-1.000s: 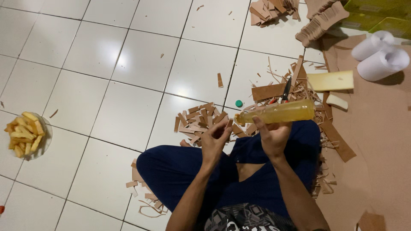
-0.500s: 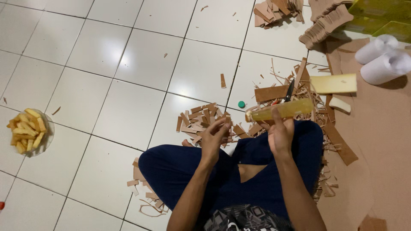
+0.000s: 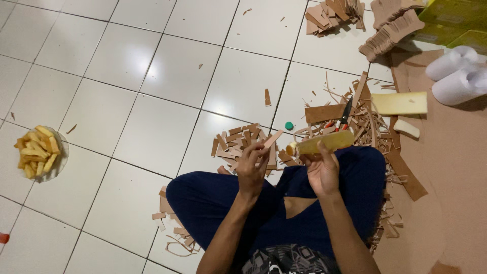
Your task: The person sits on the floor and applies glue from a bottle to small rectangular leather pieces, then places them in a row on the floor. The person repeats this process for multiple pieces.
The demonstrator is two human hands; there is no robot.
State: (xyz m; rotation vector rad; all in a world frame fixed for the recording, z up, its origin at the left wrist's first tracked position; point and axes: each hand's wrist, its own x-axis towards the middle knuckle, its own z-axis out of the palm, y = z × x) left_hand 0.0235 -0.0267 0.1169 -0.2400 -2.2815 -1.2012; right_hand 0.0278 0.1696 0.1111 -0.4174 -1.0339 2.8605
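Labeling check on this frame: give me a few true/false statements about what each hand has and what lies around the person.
1. The right hand holds a yellowish bottle lying sideways. True.
2. The left hand is empty. False: its grip is on a thin brown strip.
3. A plate of yellow fried pieces sits on the tiled floor to the person's left. True.
4. The scissors are in the right hand. False: they lie on the brown scraps beyond the bottle.
5. A small green cap lies on the floor near the bottle's mouth. True.
6. The white rolls stand beside the plate. False: they are far right, on brown sheet.
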